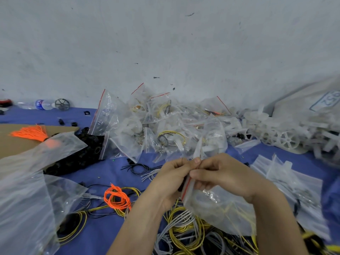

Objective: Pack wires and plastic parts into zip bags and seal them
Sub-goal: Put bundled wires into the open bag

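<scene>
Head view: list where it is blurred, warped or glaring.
Head view: soft, flat light, no hard shadows; small glints on the zip bag pinched by the left hand and right hand, both sharp; the right border smears, blurring the white sack and its label; wide-angle stretch enlarges the loose bag at lower left.

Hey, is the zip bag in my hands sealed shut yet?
Cannot tell. The left hand and right hand pinch the zip bag along its red-lined mouth, hiding the closure.
</scene>
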### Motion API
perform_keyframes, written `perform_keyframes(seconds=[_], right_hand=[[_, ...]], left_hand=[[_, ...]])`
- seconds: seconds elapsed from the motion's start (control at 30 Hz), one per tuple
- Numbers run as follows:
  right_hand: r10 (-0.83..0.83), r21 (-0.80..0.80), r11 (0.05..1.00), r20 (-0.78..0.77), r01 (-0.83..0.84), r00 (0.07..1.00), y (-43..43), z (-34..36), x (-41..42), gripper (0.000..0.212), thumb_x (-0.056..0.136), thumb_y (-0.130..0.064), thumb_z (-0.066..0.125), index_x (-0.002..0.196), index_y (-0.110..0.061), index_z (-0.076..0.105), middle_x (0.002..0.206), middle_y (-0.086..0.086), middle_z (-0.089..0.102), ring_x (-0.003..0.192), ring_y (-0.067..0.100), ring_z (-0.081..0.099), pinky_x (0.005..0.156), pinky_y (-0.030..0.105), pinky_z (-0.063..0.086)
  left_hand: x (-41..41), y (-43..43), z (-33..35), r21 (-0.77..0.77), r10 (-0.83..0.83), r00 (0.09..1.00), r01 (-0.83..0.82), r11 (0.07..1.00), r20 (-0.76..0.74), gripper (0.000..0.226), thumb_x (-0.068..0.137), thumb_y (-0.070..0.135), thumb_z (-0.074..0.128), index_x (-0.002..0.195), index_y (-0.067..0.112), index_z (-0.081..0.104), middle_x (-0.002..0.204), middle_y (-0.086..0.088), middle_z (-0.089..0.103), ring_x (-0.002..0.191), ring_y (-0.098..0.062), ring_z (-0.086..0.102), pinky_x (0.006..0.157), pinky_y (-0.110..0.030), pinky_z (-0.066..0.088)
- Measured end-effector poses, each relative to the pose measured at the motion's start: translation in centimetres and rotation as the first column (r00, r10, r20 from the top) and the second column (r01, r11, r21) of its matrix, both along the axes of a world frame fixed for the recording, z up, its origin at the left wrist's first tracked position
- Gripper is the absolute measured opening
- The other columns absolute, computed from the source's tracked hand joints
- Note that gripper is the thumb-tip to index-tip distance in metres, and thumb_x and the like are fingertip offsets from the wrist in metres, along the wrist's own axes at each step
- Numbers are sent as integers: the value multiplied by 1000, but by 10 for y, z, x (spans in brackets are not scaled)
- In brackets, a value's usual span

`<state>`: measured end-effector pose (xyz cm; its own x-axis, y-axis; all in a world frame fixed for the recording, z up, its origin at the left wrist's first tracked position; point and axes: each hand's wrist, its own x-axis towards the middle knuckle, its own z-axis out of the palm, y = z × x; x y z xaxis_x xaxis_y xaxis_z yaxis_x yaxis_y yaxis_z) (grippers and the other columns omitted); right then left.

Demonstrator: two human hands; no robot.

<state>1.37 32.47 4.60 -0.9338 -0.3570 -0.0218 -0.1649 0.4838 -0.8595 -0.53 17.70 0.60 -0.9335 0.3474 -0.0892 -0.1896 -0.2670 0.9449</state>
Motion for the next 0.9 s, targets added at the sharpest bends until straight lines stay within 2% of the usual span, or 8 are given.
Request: perform_keyframes(seconds=[0.13,0.27,0.47,0.53,0.6,0.7,0.8,0.9], right_hand=[[-39,-92,995,-7,38,999,-1,2,0,18,89,-13,61,78,-7,75,71,8,71,65,15,64,69,25,51],[-6,-171,985,18,9,1000,1,4,2,23,89,-11,59,74,-8,75,71,14,71,63,19,61,68,30,49],[-90,-389,920,-74,54,993,-9,3,-2,24,67,-14,57,43,-11,63,39,6,51,37,13,39,44,18,30],[-152,-555,826,-41,104,988,-14,2,-5,18,57,-10,54,39,-9,55,39,8,42,38,20,33,47,26,22],[-151,-750,650,28,120,988,-9,2,-6,15,51,-10,52,37,-13,49,41,4,36,43,17,26,56,34,11],[-138,-851,522,-21,55,990,9,5,-3,19,53,-16,49,35,-15,45,38,-6,33,39,10,27,49,26,19],[-326,-759,629,-64,166,943,30,7,1,32,63,-2,46,32,-10,48,36,-6,36,37,9,30,42,22,24],[-436,-457,844,-282,280,855,35,8,4,49,80,7,48,34,-11,48,37,-3,37,40,12,27,41,17,25]], left_hand=[[4,5,4,51,6,1000,-5,999,-24,33,73,37,69,70,6,60,60,-13,58,53,-21,55,64,-32,45],[5,1,9,-88,36,983,-53,995,-181,36,73,45,62,69,10,57,59,-7,56,53,-15,52,59,-25,42],[12,0,17,-36,-25,963,16,999,-269,33,88,36,51,81,6,64,75,-19,63,79,-30,51,76,-39,39],[13,-3,20,68,-2,972,18,998,-233,34,84,34,55,87,2,63,78,-20,56,74,-28,43,70,-39,36],[12,-8,23,197,-20,982,58,979,-189,25,82,31,58,71,10,63,64,-9,48,56,-18,38,55,-26,35],[8,-22,27,192,-2,971,50,980,-241,32,87,28,53,56,20,56,53,6,39,46,-8,32,46,-19,31],[7,-34,29,-154,112,935,-172,973,-337,41,92,31,52,52,26,52,51,4,36,49,-12,26,47,-19,25],[8,-42,34,-219,252,913,-331,918,-322,36,93,21,55,58,23,49,51,4,33,48,-13,27,50,-21,29]])
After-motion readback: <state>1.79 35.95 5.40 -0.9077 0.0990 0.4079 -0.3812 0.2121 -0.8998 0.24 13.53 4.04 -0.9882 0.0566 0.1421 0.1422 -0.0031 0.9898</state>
